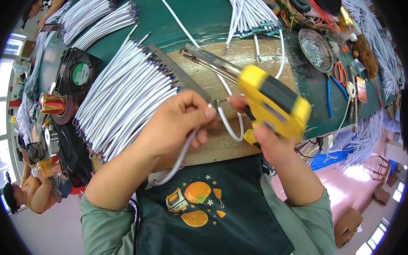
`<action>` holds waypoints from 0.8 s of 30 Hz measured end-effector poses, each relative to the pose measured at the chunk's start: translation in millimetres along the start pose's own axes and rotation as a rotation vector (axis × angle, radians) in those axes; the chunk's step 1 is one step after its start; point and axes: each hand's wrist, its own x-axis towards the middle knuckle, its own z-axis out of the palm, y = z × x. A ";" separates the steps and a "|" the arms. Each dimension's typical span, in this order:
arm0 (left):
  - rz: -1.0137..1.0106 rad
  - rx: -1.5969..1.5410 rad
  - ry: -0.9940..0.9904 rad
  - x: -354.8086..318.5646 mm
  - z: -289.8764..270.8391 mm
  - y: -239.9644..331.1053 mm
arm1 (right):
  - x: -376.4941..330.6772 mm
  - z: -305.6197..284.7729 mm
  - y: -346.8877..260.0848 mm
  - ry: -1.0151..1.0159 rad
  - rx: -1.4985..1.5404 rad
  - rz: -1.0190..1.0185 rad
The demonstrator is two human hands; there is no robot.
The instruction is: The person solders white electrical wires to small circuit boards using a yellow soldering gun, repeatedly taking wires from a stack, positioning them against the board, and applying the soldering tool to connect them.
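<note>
The left hand (pixel 179 124) is pinching a white cable (pixel 182 153) at its end. The right hand (pixel 272 141) is gripping a yellow gun-shaped tool (pixel 270 98) above the wooden board (pixel 237 59).

A board (pixel 251 58) lies on the tabletop (pixel 200 15). Left of it rests a stack of cables (pixel 126 94), with a fan (pixel 78 71) farther left. Right of the board sit a dish of screws (pixel 316 49), then scissors (pixel 340 72). More cables (pixel 249 13) lie behind the board.

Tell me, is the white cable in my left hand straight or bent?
Bent. The white cable curves in a loop between the left hand and the right hand, which holds the yellow tool.
</note>
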 end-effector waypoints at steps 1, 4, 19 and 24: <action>0.025 0.097 0.073 7.2 -5.7 -1.5 | 7.5 5.4 4.8 0.074 -0.022 0.090; 0.019 0.159 0.167 17.6 -20.7 -6.4 | 19.8 9.8 13.0 0.125 -0.010 0.184; 0.051 0.341 0.191 18.9 -23.3 -19.0 | 25.5 15.3 16.0 0.042 0.112 0.109; 0.115 0.474 0.185 20.0 -22.0 -19.5 | 21.6 19.6 19.4 0.037 0.001 0.174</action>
